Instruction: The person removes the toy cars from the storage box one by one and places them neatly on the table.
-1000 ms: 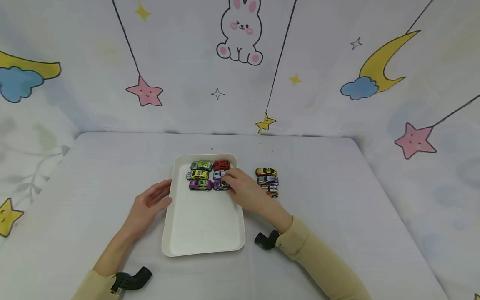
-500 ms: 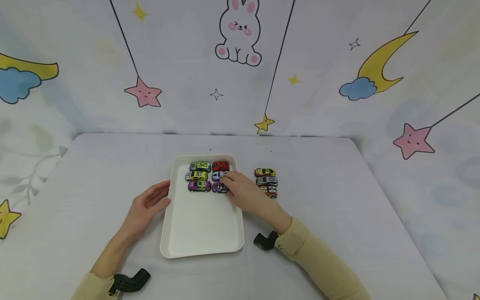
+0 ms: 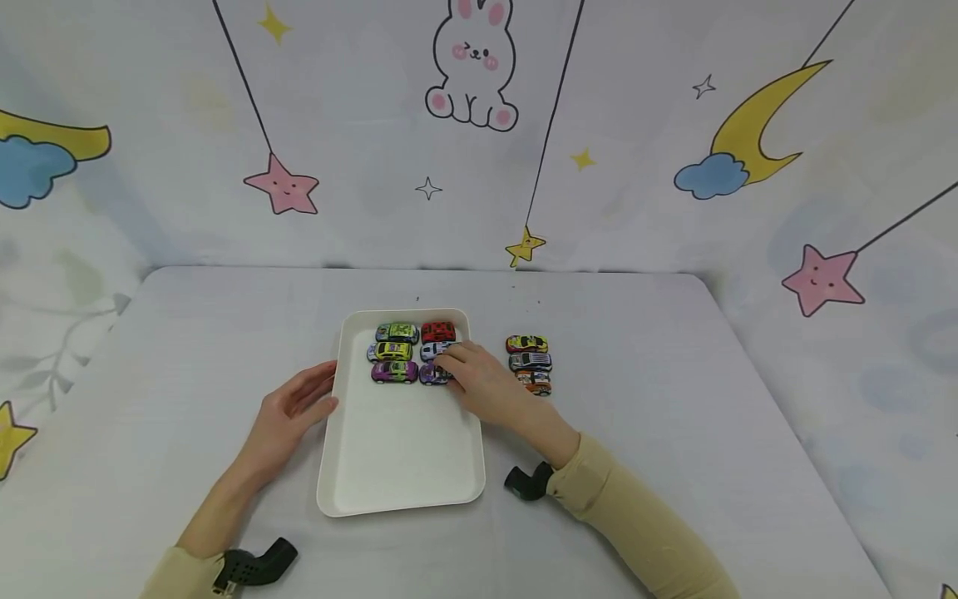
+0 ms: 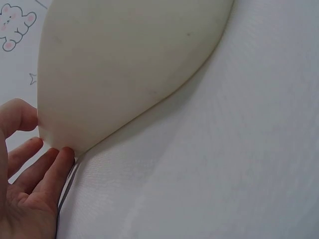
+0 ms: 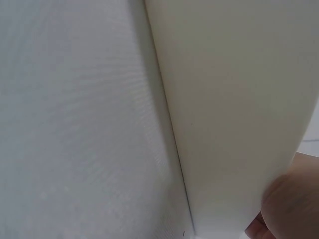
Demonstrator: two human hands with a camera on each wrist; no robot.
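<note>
A white tray (image 3: pixel 400 466) lies on the table with two columns of toy cars at its far end. The left column has a green car (image 3: pixel 397 333), a yellow car (image 3: pixel 392 351) and a magenta-and-green car (image 3: pixel 394 373). To their right sit a red car (image 3: pixel 437 332), a white-and-blue car (image 3: pixel 429 351) and a purple toy car (image 3: pixel 430 374). My right hand (image 3: pixel 490 387) reaches over the tray's right rim and pinches the purple car, partly covering it. My left hand (image 3: pixel 288 412), fingers extended, touches the tray's left wall; its fingertips (image 4: pixel 65 152) show there in the left wrist view.
Right of the tray, a column of three more toy cars stands on the white tablecloth (image 3: pixel 636 358): a yellow car (image 3: pixel 527 344), a silver car (image 3: pixel 530 361) and an orange car (image 3: pixel 535 384), partly behind my right hand. A patterned cloth backdrop (image 3: pixel 359 125) rises behind the table.
The whole head view has shifted slightly to the left. Both hands, the tray and the cars keep their places relative to each other.
</note>
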